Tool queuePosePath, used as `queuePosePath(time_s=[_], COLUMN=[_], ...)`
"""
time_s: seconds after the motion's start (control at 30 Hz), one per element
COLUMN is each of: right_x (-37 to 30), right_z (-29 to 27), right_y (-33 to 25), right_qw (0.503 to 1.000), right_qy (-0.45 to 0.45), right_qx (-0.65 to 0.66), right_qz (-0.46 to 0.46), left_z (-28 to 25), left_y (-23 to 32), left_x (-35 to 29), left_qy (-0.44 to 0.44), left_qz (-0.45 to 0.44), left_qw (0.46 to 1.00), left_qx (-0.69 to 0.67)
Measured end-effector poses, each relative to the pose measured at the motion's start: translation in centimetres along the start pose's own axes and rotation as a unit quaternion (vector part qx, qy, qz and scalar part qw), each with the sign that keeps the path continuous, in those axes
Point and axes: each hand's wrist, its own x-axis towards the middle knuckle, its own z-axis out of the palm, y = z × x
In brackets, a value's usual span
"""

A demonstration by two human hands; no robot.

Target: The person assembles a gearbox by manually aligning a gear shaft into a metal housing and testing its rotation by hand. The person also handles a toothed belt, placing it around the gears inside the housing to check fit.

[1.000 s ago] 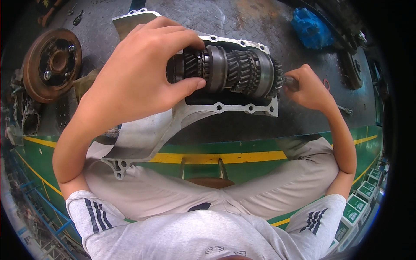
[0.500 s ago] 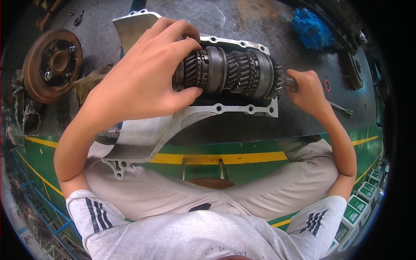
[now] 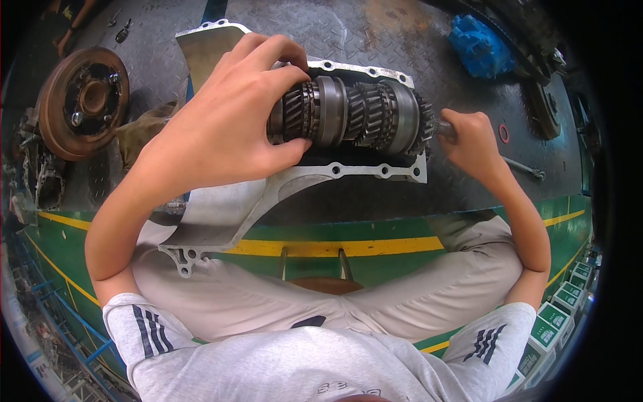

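A gear shaft assembly [image 3: 366, 114] with several toothed gears and smooth rings lies lengthwise in an open aluminium gearbox housing half [image 3: 231, 204]. My left hand [image 3: 228, 120] is wrapped over the assembly's left end, thumb on the near side and fingers on the far side. At the other end, my right hand [image 3: 472, 139] is closed round the narrow shaft end [image 3: 446, 130] that sticks out past the housing. The underside of the gears is hidden inside the housing, and my left palm covers their left end.
A rusty round flywheel-like disc [image 3: 86, 102] lies at the left on the steel-plate bench [image 3: 321, 27]. Beyond my right hand are a blue-wrapped part [image 3: 481, 47], a red ring [image 3: 504, 133] and a wrench [image 3: 526, 167]. A stool [image 3: 325, 284] stands below the bench edge.
The gear assembly and housing have shifted very slightly to the left, with both hands keeping their hold. The gears show a slightly different turn.
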Motion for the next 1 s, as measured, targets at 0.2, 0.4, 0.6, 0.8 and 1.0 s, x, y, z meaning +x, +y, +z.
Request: queuePosePath(time_s=[0.2, 0.4, 0.6, 0.8, 1.0], right_x=[-0.5, -0.7, -0.9, -0.9, -0.8], right_z=[1.1, 1.4, 1.6, 1.6, 1.5], right_y=[0.5, 0.5, 0.6, 0.7, 0.5], right_qw=[0.997, 0.994, 0.990, 0.990, 0.990], right_qy=[0.056, 0.077, 0.096, 0.090, 0.088], right_qx=[-0.044, -0.069, -0.095, -0.094, -0.095], right_qz=[-0.025, -0.032, -0.044, -0.046, -0.045], left_z=[-0.1, -0.2, -0.2, -0.2, -0.2], left_y=[-0.2, -0.3, -0.4, -0.3, -0.5], left_x=[0.2, 0.3, 0.4, 0.3, 0.4], left_qy=[-0.012, -0.021, -0.023, -0.025, -0.033], left_qz=[0.006, -0.001, 0.003, 0.004, 0.001], left_qw=[1.000, 1.000, 1.000, 1.000, 0.999], left_qx=[0.004, -0.003, -0.006, -0.004, -0.008])
